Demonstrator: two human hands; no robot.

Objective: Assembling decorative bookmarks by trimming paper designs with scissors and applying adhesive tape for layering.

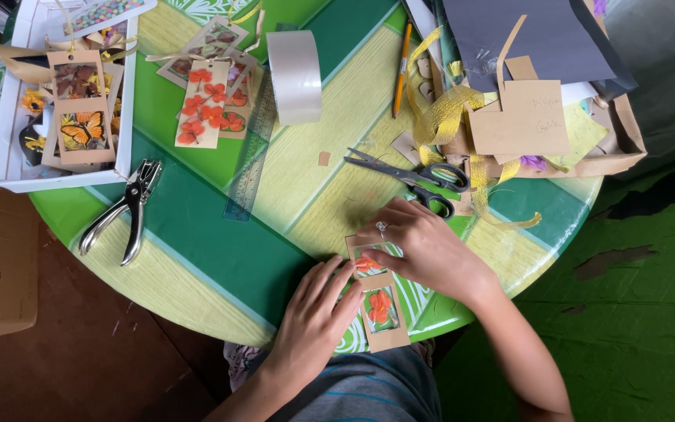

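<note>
bookmark (380,309): matt brown card | table (197,227): glossy plastic cover | hole punch (123,211): shiny metal

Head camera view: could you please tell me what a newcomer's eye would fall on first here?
Most likely the two hands at the table's near edge: the left hand and right hand press flat on a brown card bookmark with orange pressed flowers in its windows. Next, the green striped table itself, with black-handled scissors just beyond the hands. At far left a white tray holds a card with an orange butterfly.
</note>
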